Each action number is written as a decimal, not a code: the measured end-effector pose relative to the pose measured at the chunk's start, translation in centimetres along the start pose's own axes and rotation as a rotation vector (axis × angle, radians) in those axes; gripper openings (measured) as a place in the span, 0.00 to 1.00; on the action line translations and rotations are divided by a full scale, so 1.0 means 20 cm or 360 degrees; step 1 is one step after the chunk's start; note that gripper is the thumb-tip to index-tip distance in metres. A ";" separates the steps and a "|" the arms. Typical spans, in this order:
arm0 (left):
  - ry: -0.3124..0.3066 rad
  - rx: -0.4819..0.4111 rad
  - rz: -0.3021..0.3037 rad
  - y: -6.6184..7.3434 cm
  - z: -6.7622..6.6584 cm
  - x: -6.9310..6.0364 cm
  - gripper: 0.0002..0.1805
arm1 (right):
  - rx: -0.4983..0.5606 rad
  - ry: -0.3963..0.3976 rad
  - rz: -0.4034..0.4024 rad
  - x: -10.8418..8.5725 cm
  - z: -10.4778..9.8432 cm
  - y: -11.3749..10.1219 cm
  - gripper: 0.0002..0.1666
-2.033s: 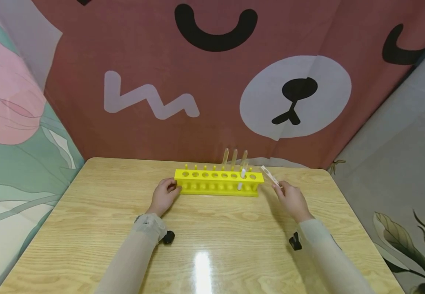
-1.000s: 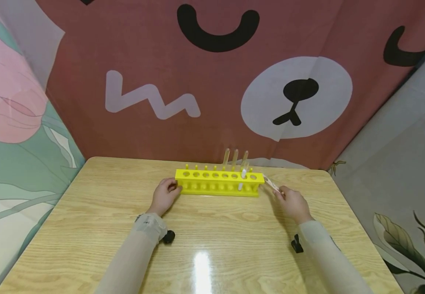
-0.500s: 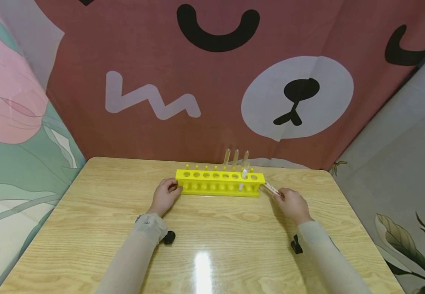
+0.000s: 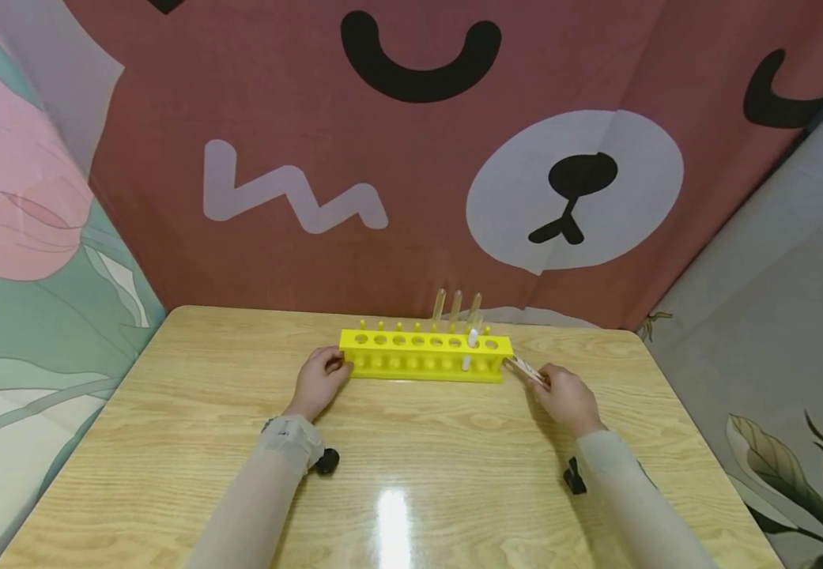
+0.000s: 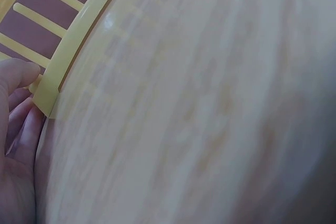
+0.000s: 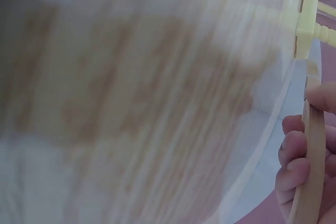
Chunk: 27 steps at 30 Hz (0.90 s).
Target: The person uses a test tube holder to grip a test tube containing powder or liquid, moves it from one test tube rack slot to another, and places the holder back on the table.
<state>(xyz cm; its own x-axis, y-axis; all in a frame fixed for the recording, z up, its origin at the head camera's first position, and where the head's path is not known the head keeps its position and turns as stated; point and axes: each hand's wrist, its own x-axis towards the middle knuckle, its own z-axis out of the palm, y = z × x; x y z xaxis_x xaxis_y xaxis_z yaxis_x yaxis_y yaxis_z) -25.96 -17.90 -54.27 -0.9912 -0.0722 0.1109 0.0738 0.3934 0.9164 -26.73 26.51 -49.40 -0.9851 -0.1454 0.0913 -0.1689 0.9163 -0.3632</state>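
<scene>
A yellow test tube rack [image 4: 408, 351] stands toward the back of the table, a row of round holes along its top. My left hand [image 4: 317, 382] holds the rack's left end; in the left wrist view the thumb [image 5: 21, 73] lies against that end. My right hand [image 4: 569, 400] grips a wooden test tube clamp [image 4: 527, 370], thumb on one side and curled fingers on the other in the right wrist view. The clamp's tip is beside the rack's right end; whether they touch I cannot tell. A slim clear tube with white parts [image 4: 473, 338] stands tilted in a hole near the right.
Several clear test tubes, among them one at the left [image 4: 439, 304], sit rounded end up on pegs behind the rack. The wooden table [image 4: 411, 442] reaches back to a printed brown cloth [image 4: 283, 269]. Patterned cloths hang at both sides.
The clamp's tip has come down and swung toward me, from beyond the rack's right corner to beside its right end. My right hand has shifted slightly downward; the left hand and rack stay put.
</scene>
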 end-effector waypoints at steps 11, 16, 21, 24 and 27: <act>-0.0005 -0.0010 -0.0002 0.01 0.00 -0.01 0.19 | -0.0048 -0.0038 0.0010 0.00 0.02 0.03 0.14; -0.0006 -0.0010 -0.0001 0.02 0.00 -0.01 0.19 | -0.0057 -0.0044 0.0020 0.00 0.02 0.03 0.16; -0.0004 -0.0013 -0.0011 0.02 0.00 -0.01 0.18 | -0.0072 -0.0059 0.0041 -0.01 0.01 0.02 0.16; -0.0004 -0.0006 -0.0008 0.01 0.00 -0.01 0.18 | -0.0071 -0.0062 0.0047 -0.02 0.01 0.02 0.16; -0.0002 -0.0007 -0.0003 0.01 0.00 -0.01 0.18 | -0.0061 -0.0059 0.0039 -0.02 0.01 0.02 0.16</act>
<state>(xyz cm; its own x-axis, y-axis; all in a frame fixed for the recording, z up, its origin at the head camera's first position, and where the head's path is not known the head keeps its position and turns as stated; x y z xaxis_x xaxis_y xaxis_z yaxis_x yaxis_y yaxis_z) -25.68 -17.85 -54.05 -0.9915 -0.0721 0.1086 0.0723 0.3892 0.9183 -26.47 26.93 -49.72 -0.9895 -0.1359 0.0484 -0.1443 0.9332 -0.3290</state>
